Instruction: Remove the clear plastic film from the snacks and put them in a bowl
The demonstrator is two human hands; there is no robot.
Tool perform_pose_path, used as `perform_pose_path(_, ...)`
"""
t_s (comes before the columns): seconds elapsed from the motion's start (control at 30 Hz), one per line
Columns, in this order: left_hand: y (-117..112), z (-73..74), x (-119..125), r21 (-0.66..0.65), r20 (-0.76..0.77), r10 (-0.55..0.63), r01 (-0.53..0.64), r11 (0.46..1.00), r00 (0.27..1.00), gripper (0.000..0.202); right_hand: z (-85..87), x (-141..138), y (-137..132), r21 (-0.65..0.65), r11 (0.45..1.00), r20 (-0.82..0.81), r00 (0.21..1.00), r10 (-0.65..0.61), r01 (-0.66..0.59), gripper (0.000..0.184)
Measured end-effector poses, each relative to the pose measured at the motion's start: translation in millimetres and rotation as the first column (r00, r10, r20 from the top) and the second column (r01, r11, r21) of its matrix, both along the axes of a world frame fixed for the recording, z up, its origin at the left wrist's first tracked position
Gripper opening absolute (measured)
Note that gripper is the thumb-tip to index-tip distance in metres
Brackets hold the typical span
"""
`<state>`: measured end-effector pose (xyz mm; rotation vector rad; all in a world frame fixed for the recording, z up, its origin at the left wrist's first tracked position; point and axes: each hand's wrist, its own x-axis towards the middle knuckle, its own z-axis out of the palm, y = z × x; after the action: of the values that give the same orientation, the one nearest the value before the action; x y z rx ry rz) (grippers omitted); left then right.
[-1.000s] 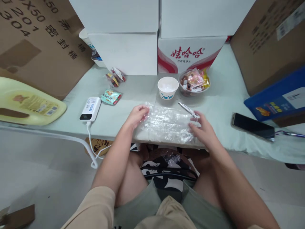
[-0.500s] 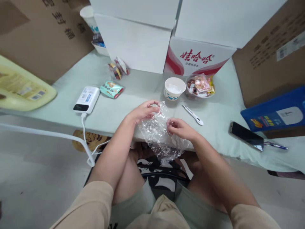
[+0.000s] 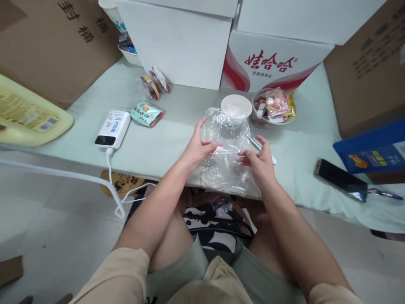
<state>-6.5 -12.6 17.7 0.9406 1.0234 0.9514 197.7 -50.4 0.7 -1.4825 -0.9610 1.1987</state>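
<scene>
A crinkled clear plastic bag is spread over the table's front edge, its upper part reaching over the front of a white paper bowl. My left hand grips the plastic at its left, thumb and fingers closing on it while the index finger points away. On the other side, my right hand pinches the same plastic, its upper fingers raised. Between the two hands the plastic is drawn into a taut line. A white utility knife lies partly hidden behind my right hand.
Right of the paper bowl stands a clear tub of wrapped snacks. A green snack packet and a white power bank with a cable lie left. A phone is at right. White boxes stand behind.
Both hands have moved forward and spread the plastic bag, which now reaches the paper bowl. The right hand has come next to the utility knife. The view has shifted slightly.
</scene>
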Motion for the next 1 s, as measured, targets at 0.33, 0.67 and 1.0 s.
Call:
perform_pose_path(0.33, 2.8, -21.6, -1.8, 0.258, -0.042, -0.094, 0.102, 0.961, 0.995, 0.126, -3.6, 11.6, -9.8, 0.14, 0.99, 0.013, 1.0, 0.005, -0.007, 0.07)
perform_pose_path(0.67, -11.8, -12.2, -8.1, 0.603, -0.397, 0.05, 0.22, 0.766, 0.916, 0.051, -4.7, 6.2, -8.7, 0.475, 0.82, 0.331, 0.928, 0.171, -0.321, 0.057)
perform_pose_path(1.0, -9.1, -13.2, -14.9, 0.758, -0.524, 0.361, 0.229, 0.611, 0.771, 0.01, 12.3, 3.3, -12.8, 0.58, 0.766, 0.706, 0.641, -0.302, -0.278, 0.007)
